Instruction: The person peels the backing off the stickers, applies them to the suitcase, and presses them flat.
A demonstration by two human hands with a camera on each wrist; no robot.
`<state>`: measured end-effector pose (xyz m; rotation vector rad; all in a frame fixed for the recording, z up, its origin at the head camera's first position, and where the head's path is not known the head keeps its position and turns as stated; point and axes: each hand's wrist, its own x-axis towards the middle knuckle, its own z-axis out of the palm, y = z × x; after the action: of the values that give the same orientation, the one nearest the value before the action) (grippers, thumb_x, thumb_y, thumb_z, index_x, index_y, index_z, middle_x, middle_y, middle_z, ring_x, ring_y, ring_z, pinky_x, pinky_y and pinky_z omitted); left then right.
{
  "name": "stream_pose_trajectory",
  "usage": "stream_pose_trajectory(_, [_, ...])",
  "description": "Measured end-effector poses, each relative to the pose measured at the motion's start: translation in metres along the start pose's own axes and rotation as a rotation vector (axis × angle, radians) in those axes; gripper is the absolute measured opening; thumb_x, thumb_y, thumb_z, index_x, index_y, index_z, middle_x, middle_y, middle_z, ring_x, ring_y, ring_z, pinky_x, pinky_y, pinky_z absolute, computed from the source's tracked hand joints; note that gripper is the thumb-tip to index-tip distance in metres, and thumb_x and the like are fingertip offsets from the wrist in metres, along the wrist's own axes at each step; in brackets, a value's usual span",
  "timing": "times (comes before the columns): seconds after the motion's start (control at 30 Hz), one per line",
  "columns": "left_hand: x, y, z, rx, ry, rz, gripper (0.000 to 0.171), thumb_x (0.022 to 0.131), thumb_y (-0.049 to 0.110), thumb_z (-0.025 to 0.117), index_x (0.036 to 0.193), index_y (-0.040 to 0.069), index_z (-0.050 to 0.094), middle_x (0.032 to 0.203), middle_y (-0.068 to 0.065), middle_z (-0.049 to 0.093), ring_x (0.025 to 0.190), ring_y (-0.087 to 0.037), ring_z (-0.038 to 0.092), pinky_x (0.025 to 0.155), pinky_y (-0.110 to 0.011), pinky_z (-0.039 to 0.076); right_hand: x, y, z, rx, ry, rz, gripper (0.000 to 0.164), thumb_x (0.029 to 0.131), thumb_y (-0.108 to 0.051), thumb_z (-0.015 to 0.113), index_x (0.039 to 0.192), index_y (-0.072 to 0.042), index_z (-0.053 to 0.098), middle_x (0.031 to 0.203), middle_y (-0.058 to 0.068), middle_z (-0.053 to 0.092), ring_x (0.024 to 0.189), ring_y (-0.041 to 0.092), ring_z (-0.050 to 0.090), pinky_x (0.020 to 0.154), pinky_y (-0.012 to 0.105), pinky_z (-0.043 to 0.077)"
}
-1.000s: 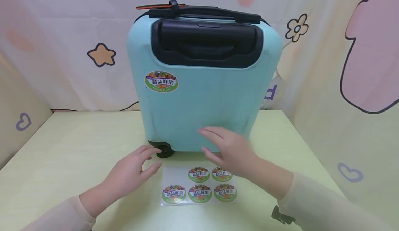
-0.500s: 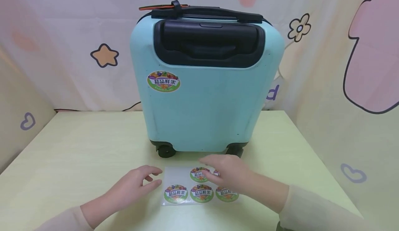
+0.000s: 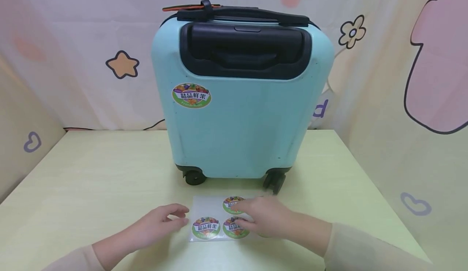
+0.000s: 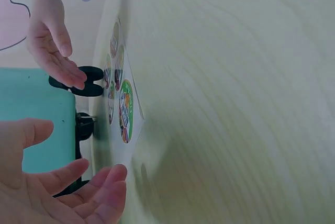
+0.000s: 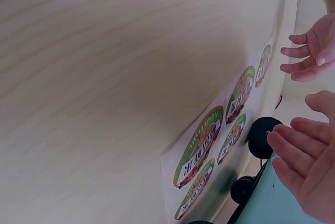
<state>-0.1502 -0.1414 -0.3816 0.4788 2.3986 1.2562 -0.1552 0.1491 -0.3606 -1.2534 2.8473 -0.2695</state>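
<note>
While the right hand hovers over the sheet, relaxed, gripping nothing, I see the left hand, loose and empty too, just beside that sheet, which lies before the suitcase.

In the head view the scene is looked down on from above the near side, facing the far side; the suitcase is framed whole, at some remove. The left wrist view is taken low over the table, close behind the left hand, turned on its side and directed right towards the right hand. The right wrist view is directed left, likewise low and close. The sticker sheet and suitcase wheels are shared by both wrist views.
</note>
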Motion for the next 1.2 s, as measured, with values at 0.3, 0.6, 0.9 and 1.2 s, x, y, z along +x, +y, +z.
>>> stream_pose_trajectory(0.3, [-0.003,-0.004,-0.003,-0.271,-0.083,-0.183,0.061,0.092,0.031,0.055,0.137,-0.005,0.035,0.126,-0.023,0.051,0.101,-0.033,0.06,0.081,-0.043,0.05,0.001,-0.001,0.008,-0.006,-0.046,-0.017,0.021,0.087,-0.03,0.062,0.103,-0.016,0.065,0.07,-0.011,0.061,0.052,0.0,0.037,0.051,0.021,0.038])
stream_pose_trajectory(0.6, [-0.003,-0.005,-0.002,-0.498,-0.089,-0.242,0.068,0.091,0.027,0.056,0.141,-0.007,0.024,0.135,-0.029,0.04,0.111,-0.035,0.056,0.087,-0.04,0.048,0.002,0.002,0.018,0.041,-0.158,0.016,0.029,0.088,-0.031,0.061,0.113,-0.019,0.066,0.084,-0.009,0.068,0.062,0.001,0.053,0.057,0.022,0.045])
stream_pose_trajectory(0.9, [0.004,-0.006,0.011,-0.635,-0.148,-0.174,0.071,0.093,0.022,0.053,0.142,-0.012,0.014,0.142,-0.033,0.026,0.124,-0.04,0.043,0.096,-0.045,0.04,0.001,0.0,0.018,0.031,-0.191,0.036,0.034,0.087,-0.031,0.063,0.12,-0.022,0.063,0.07,-0.009,0.063,0.056,0.002,0.045,0.051,0.022,0.041])
stream_pose_trajectory(1.2, [0.005,0.005,0.007,-0.588,-0.06,-0.234,0.068,0.093,0.03,0.053,0.143,-0.003,0.023,0.144,-0.03,0.026,0.126,-0.047,0.035,0.097,-0.051,0.037,0.0,-0.002,0.021,-0.011,-0.173,0.041,0.035,0.086,-0.033,0.063,0.12,-0.024,0.063,0.085,-0.007,0.069,0.054,0.001,0.042,0.046,0.021,0.035])
